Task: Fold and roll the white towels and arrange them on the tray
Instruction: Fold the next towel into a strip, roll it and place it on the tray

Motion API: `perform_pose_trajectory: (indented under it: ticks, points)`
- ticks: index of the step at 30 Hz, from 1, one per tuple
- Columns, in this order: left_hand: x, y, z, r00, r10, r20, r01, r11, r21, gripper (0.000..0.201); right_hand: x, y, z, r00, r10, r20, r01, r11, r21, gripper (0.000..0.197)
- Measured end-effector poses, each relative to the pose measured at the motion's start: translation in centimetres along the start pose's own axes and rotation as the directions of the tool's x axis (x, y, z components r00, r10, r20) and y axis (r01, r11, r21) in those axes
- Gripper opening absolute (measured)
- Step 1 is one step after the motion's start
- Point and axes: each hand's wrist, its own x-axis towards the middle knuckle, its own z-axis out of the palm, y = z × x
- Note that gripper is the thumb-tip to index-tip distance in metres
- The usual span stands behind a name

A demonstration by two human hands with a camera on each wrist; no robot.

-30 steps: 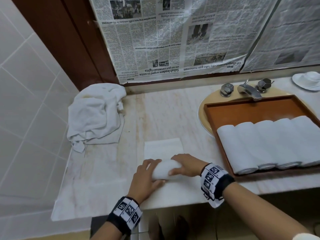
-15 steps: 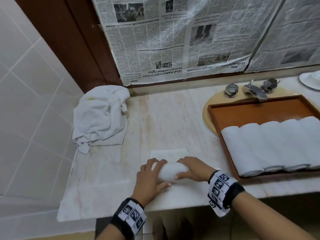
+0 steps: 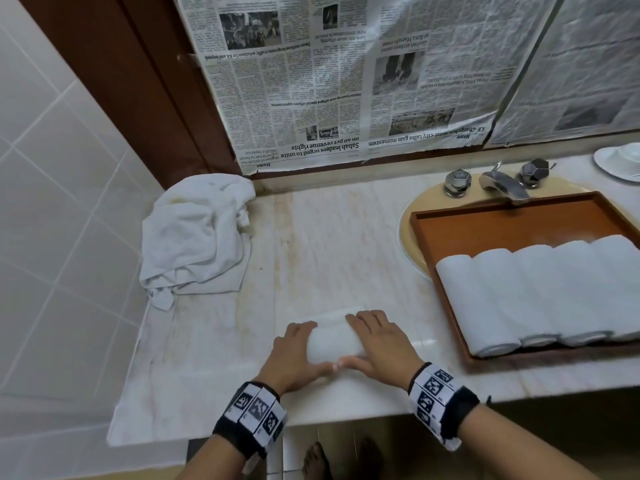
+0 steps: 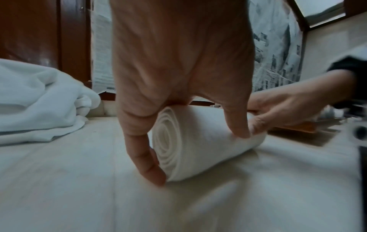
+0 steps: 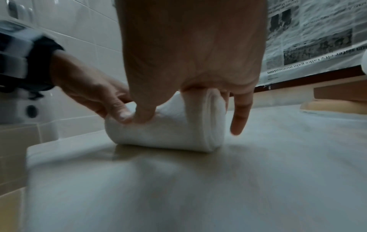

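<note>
While both hands bear down on it, the towel roll lies on the marble counter near its front edge, left of the tray. The left hand covers the roll's left end, fingers curled over the top and thumb tucked against the near side; from the left wrist view the spiral of layers shows at that end, with one fingertip down beside it on the counter. The right hand grips the right end the same way, fingers slightly spread across the top, and the two thumbs meet at the middle. A narrow strip of flat towel shows just beyond the roll. On the tray, five rolled towels lie side by side, touching. Back left, a crumpled towel pile sits against the tiled wall.
</note>
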Motion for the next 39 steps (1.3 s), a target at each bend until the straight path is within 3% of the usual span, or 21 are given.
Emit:
perform_pose_trajectory:
  ticks: [3,6,8,12,17,21,24,30,35,39]
  points:
    - [-1.7,0.6,1.1,0.992,0.094,-0.088,-0.090,0.995,0.051,0.098,1.6,0.6,-1.7,0.984,0.037,0.172,-0.060,0.990,0.127,0.102]
    - [-1.5,1.1,1.5,0.982,0.074,-0.172,-0.036,0.977,0.210,0.089,2.9,0.7,-3.0,0.963,0.052,0.263,-0.109,0.972,0.208,0.083]
    - [-0.4,1.2,0.8,0.983,0.050,-0.175,-0.009,0.974,0.225,0.084,3.5,0.6,-3.5,0.947,0.072,0.314,-0.144,0.967,0.212,0.078]
    - [1.9,1.9,-2.0,1.000,-0.017,0.017,0.016,0.996,0.093,0.078,3.8,0.7,-3.6,0.940,0.120,0.320,-0.201,0.952,0.232,0.081]
    - [3.1,3.0,-3.7,0.985,-0.060,0.165,0.008,0.954,0.299,0.079,2.9,0.5,-3.3,0.910,0.205,0.360,-0.287,0.939,0.189,0.099]
    - [3.3,3.6,-3.6,0.964,-0.074,0.255,-0.028,0.927,0.374,0.099,1.7,0.4,-3.3,0.870,0.247,0.427,-0.371,0.898,0.236,0.102]
    - [3.3,3.9,-3.1,0.949,-0.055,0.312,-0.082,0.908,0.412,0.105,0.2,0.5,-3.2,0.879,0.260,0.400,-0.394,0.868,0.302,0.096]
    - [2.9,5.1,-3.1,0.926,0.107,0.362,-0.211,0.942,0.262,0.082,-3.1,0.7,-3.7,0.896,0.312,0.316,-0.425,0.809,0.406,0.081]
    - [3.0,7.4,-4.5,0.886,0.231,0.402,-0.327,0.926,0.190,0.071,-6.6,2.0,-6.4,0.920,0.328,0.214,-0.391,0.757,0.523,0.069]
    - [3.0,11.1,-5.5,0.828,0.375,0.418,-0.464,0.875,0.135,0.066,-10.0,3.1,-9.0,0.914,0.391,0.106,-0.376,0.721,0.582,0.064]
